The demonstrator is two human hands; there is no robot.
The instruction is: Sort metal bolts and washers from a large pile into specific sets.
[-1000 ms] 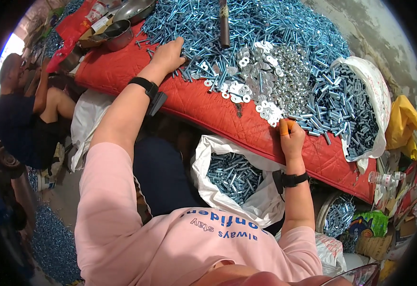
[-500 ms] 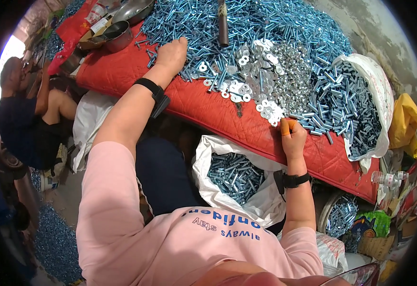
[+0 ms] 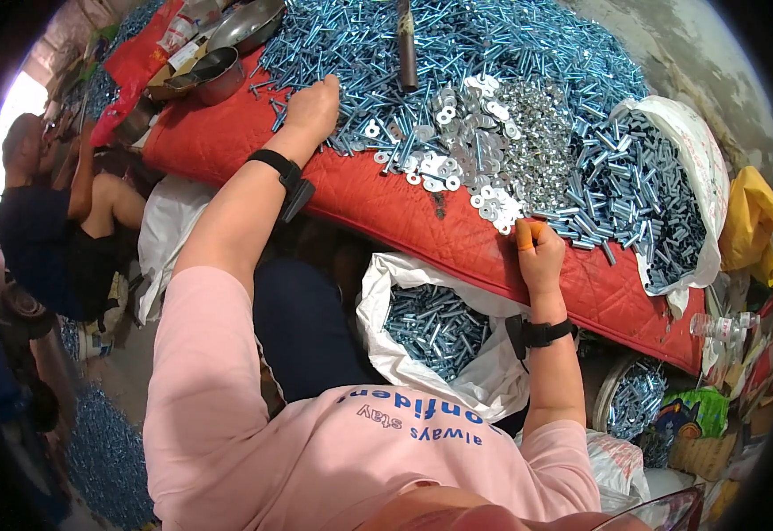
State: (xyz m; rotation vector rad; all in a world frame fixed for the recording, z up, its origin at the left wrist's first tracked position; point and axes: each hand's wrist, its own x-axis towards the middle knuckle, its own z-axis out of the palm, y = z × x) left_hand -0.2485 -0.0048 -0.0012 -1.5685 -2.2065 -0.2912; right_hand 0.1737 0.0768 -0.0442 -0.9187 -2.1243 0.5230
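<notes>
Red cloth (image 3: 378, 196) leaves room; rod (image 3: 407, 57) perhaps overhangs bolts (image 3: 510, 44).

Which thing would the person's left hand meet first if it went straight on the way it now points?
Most likely the heap of bluish screws just beyond the left hand; it may even be touching some, since one view leaves depth unclear.

Fisheye view from the wearer's head, looking steeply down and outward.
The lens sits close above the pink shirt (image 3: 333, 469), which fills six o'clock; farther off, the red padded surface (image 3: 378, 208) spans the middle, with the left hand (image 3: 313, 111) at eleven and the right hand (image 3: 541, 264) at three. The wide sweep reaches a pale wall (image 3: 714, 57) at two o'clock, bending straight edges outward.
</notes>
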